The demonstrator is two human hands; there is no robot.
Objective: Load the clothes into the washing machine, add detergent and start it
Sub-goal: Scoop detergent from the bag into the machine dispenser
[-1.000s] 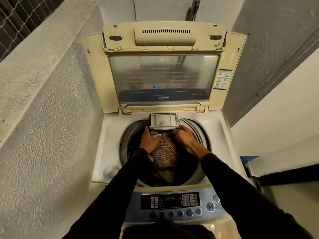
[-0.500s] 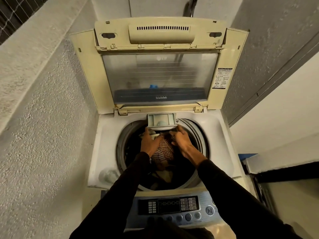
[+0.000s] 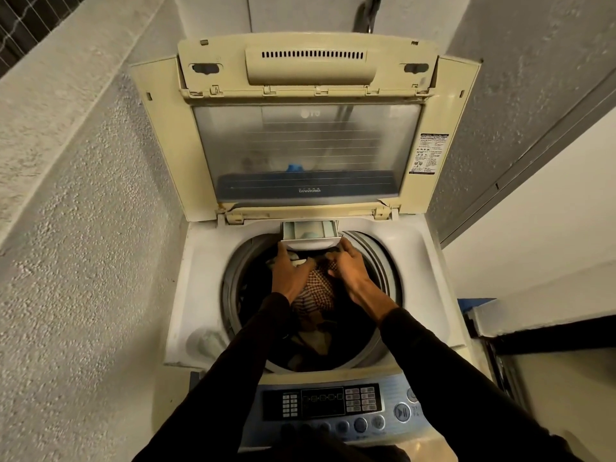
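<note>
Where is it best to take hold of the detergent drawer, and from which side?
Probably by the curved front lip of the detergent drawer, from below at both corners, coming from the drum side. It juts out over the drum, and both hands already touch there.

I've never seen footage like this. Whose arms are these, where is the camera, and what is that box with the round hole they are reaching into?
There is no robot here: the camera sits on a person's head and looks down, so the two dark sleeves are that person's own arms. The box is a top-loading washing machine with its lid swung up against the wall. The round hole is the drum, and clothes lie in it, a checked cloth on top. At the drum's far edge a small detergent drawer stands pulled out, with something pale blue inside. The left hand and right hand both reach up to the drawer's front, fingertips against it. Nearest the person is the control panel with its buttons.
</note>
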